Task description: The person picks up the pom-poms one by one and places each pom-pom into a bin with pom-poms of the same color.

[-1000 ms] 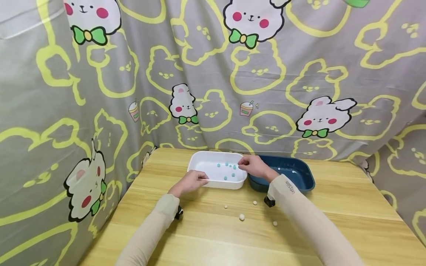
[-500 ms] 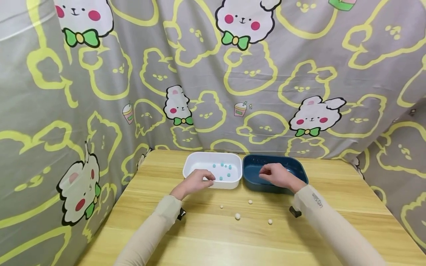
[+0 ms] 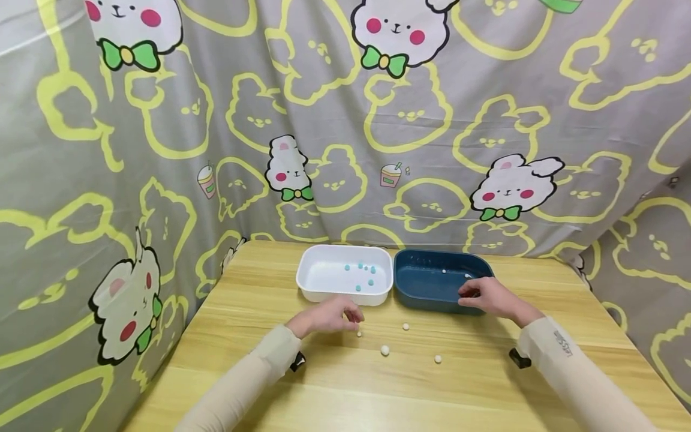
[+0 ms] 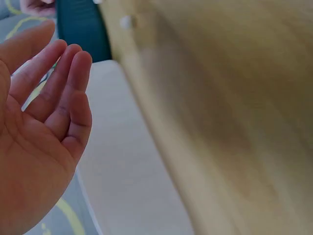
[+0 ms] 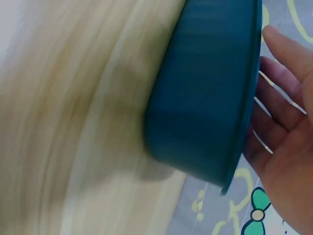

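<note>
White balls (image 3: 385,350), four on one table (image 3: 345,396), near two bins (image 3: 426,285)

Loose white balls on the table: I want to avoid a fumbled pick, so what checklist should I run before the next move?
1. Left hand free: ok, nothing held.
2. Right hand free: ok, nothing held.
3. White balls in sight: ok, four lie on the table.
4. Smallest ball untouched by the left hand: cannot tell, they look close.
5. Right hand clear of the blue tray: not ok, it is at the rim.
6. White tray upright: ok.
</note>
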`<state>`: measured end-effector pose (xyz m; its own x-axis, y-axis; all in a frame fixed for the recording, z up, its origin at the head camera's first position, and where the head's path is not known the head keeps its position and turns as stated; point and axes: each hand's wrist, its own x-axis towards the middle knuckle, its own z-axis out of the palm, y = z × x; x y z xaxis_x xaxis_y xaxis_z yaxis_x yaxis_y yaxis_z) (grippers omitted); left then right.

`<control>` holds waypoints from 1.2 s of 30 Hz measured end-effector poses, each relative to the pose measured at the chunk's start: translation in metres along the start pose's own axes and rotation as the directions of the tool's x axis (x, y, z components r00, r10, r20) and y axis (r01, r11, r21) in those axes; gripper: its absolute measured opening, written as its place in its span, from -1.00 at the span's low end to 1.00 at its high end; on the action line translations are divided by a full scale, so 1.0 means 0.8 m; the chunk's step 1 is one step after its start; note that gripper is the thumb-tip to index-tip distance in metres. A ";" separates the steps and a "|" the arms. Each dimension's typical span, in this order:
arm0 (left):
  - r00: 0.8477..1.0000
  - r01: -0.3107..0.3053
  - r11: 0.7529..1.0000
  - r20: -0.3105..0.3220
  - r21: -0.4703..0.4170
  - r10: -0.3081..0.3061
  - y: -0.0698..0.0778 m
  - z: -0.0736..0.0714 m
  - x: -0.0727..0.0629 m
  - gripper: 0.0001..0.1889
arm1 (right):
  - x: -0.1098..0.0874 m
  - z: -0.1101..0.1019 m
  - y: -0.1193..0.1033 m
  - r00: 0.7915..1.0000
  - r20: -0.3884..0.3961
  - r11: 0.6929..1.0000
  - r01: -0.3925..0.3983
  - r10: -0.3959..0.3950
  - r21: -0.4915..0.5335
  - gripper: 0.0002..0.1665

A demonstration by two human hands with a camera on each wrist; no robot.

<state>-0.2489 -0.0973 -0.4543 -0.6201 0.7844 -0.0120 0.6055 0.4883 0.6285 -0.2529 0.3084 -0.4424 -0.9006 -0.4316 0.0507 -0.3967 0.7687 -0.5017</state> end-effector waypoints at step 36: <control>0.993 0.068 0.969 0.074 0.236 -0.088 -0.019 0.034 0.023 -0.92 | -0.024 0.014 0.025 0.997 -0.068 0.996 0.048 -0.043 0.074 -0.80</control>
<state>-0.2563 -0.0798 -0.4855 -0.6321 0.7648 -0.1246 0.6625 0.6168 0.4251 -0.2415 0.3268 -0.4629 -0.8926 -0.4313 0.1313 -0.4256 0.7100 -0.5610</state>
